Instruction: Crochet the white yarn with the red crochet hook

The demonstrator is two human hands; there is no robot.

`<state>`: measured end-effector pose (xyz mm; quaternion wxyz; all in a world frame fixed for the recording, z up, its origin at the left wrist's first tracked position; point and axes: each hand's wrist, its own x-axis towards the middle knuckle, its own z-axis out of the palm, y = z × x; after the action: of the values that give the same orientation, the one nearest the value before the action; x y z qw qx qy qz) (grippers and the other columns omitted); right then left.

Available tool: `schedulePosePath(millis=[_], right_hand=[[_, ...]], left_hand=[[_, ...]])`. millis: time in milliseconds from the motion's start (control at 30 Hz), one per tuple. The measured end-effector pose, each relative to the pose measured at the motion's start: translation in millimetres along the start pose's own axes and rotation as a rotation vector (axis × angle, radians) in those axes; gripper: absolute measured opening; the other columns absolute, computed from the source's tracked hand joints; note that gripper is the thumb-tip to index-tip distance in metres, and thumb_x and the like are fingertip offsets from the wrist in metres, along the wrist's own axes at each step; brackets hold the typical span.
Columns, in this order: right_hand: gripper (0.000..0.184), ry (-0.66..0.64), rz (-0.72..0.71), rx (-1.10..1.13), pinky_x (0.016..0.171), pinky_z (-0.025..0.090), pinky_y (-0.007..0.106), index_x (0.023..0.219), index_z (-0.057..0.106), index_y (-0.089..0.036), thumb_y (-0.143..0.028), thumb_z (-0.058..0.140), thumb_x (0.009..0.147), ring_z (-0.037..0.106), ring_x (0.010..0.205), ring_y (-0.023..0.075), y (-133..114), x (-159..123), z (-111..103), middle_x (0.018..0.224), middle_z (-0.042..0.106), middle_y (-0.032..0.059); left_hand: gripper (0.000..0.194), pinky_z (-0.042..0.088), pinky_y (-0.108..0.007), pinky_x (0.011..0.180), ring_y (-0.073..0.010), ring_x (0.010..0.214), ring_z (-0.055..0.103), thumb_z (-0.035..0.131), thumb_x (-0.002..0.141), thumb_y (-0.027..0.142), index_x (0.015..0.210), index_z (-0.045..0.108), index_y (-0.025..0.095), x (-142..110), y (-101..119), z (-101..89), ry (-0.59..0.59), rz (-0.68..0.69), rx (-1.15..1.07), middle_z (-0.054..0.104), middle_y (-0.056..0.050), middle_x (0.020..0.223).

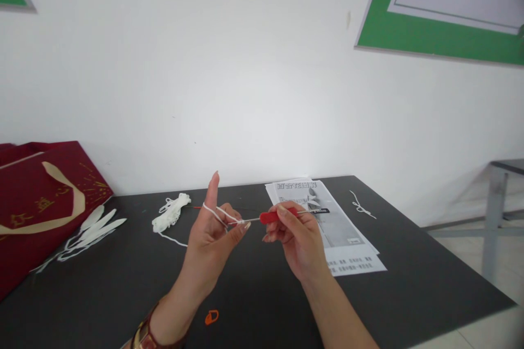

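My right hand [292, 226] grips a crochet hook by its red handle [270, 217], with the thin metal shaft pointing left. White yarn [221, 212] loops round the raised index finger of my left hand [210, 234] and runs to the hook's tip. There my left thumb and fingers pinch the yarn at a small worked bit, mostly hidden by the fingertips. A loose bundle of white yarn [171, 212] lies on the table behind my left hand, its strand trailing toward that hand.
Printed sheets [352, 262] lie beyond my right hand on the black table [254, 305]. An orange stitch marker [212, 317] rests near the front. At left are white leaf-shaped pieces [96, 229] and a dark red bag [45, 196]. A short white tied string [362, 207] lies at right.
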<state>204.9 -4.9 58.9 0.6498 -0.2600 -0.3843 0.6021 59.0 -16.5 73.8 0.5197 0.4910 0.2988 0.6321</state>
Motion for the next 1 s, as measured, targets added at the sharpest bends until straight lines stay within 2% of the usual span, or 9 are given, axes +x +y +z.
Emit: schedulePosePath(millis=[100, 200, 300, 367, 467, 567, 700, 800, 1000], right_hand=[[0.015, -0.016, -0.014, -0.035, 0.049, 0.055, 0.022, 0.080, 0.066, -0.014, -0.029, 0.064, 0.080, 0.061, 0.046, 0.0100, 1.8, -1.5, 2.9, 0.060, 0.069, 0.0018], [0.013, -0.018, -0.118, -0.206, 0.053, 0.056, 0.025, 0.086, 0.066, -0.016, -0.027, 0.059, 0.084, 0.063, 0.052, 0.0121, 4.5, -6.0, 4.9, 0.068, 0.070, 0.0033], [0.017, -0.108, -0.414, -0.587, 0.062, 0.056, 0.028, 0.096, 0.067, -0.020, -0.016, 0.055, 0.086, 0.066, 0.066, 0.0150, 9.1, -11.7, 3.0, 0.080, 0.070, 0.0052], [0.033, -0.257, -0.693, -0.843, 0.069, 0.055, 0.031, 0.109, 0.064, -0.023, -0.007, 0.054, 0.082, 0.065, 0.080, 0.0182, 12.9, -14.8, 0.1, 0.092, 0.069, 0.0079], [0.049, -0.383, -0.948, -0.963, 0.072, 0.055, 0.034, 0.122, 0.057, -0.025, -0.001, 0.053, 0.079, 0.062, 0.088, 0.0210, 16.5, -17.4, -3.0, 0.101, 0.066, 0.0110], [0.046, -0.309, -0.839, -0.816, 0.071, 0.056, 0.032, 0.118, 0.060, -0.026, -0.001, 0.052, 0.081, 0.063, 0.088, 0.0193, 16.2, -17.3, -1.3, 0.102, 0.066, 0.0092], [0.020, -0.177, -0.470, -0.428, 0.064, 0.057, 0.029, 0.097, 0.069, -0.024, -0.014, 0.058, 0.084, 0.066, 0.072, 0.0160, 15.3, -13.9, 4.5, 0.085, 0.068, 0.0041], [0.010, -0.133, -0.270, -0.204, 0.059, 0.058, 0.027, 0.089, 0.070, -0.021, -0.022, 0.063, 0.082, 0.067, 0.064, 0.0145, 15.3, -11.1, 5.9, 0.079, 0.069, 0.0026], [0.009, -0.062, -0.123, -0.039, 0.057, 0.057, 0.024, 0.083, 0.070, -0.019, -0.026, 0.068, 0.078, 0.066, 0.059, 0.0128, 7.0, -7.7, 4.8, 0.071, 0.072, 0.0028]], left_hand=[[0.084, 0.042, -0.019, 0.065, -0.0087, 0.066, 0.050, 0.070, 0.070, 0.009, 0.139, 0.031, 0.038, -0.4, -5.7, -0.4, 0.069, 0.010, -0.014, 0.052, 0.007, 0.065], [0.084, 0.044, -0.019, 0.068, -0.0076, 0.065, 0.053, 0.071, 0.068, 0.007, 0.138, 0.035, 0.035, 0.2, -11.5, 0.7, 0.187, 0.009, -0.034, 0.054, 0.008, 0.064], [0.088, 0.045, -0.018, 0.066, -0.0060, 0.059, 0.053, 0.070, 0.068, 0.004, 0.141, 0.029, 0.031, 3.3, -13.1, -0.2, 0.220, -0.062, -0.145, 0.055, 0.009, 0.059], [0.088, 0.045, -0.018, 0.064, -0.0061, 0.058, 0.054, 0.069, 0.067, 0.002, 0.141, 0.029, 0.027, 6.5, -11.0, -3.5, 0.192, -0.154, -0.269, 0.055, 0.009, 0.058], [0.082, 0.045, -0.019, 0.060, -0.0075, 0.057, 0.054, 0.067, 0.067, 0.000, 0.139, 0.035, 0.022, 11.4, -4.7, -11.3, 0.097, -0.311, -0.404, 0.054, 0.007, 0.058], [0.078, 0.044, -0.021, 0.061, -0.0081, 0.058, 0.054, 0.067, 0.066, -0.001, 0.136, 0.041, 0.020, 14.3, 1.8, -19.0, -0.001, -0.363, -0.394, 0.055, 0.005, 0.060], [0.079, 0.042, -0.021, 0.063, -0.0079, 0.060, 0.053, 0.067, 0.065, -0.003, 0.135, 0.042, 0.023, 14.2, 7.5, -24.3, -0.092, -0.365, -0.359, 0.057, 0.004, 0.064], [0.077, 0.040, -0.020, 0.062, -0.0078, 0.060, 0.052, 0.067, 0.066, -0.001, 0.135, 0.044, 0.025, 12.7, 10.4, -24.9, -0.106, -0.352, -0.361, 0.056, 0.004, 0.064], [0.076, 0.040, -0.021, 0.066, -0.0080, 0.062, 0.052, 0.068, 0.066, 0.000, 0.133, 0.045, 0.027, 12.2, 16.5, -25.1, -0.046, -0.281, -0.340, 0.055, 0.005, 0.063]])
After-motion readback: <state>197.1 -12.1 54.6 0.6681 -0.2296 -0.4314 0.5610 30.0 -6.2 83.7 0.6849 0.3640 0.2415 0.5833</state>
